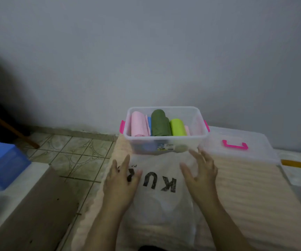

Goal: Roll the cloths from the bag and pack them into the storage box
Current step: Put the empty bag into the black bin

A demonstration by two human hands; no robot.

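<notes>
Both hands are spread open, the left hand [120,180] laid flat on the white cloth [160,200], the right hand [201,172] raised just above it. Rolled cloths [159,124] are packed in the storage box [166,142] at the mat's [245,187] far edge.

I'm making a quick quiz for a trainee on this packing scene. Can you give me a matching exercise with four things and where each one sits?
Things:
1. dark green roll
2. pink roll
3. box lid
4. white cloth

Places:
A. right of the storage box
B. under both hands
C. left end of the box
D. middle of the box

Pairs: 1-D, 2-C, 3-A, 4-B
</notes>
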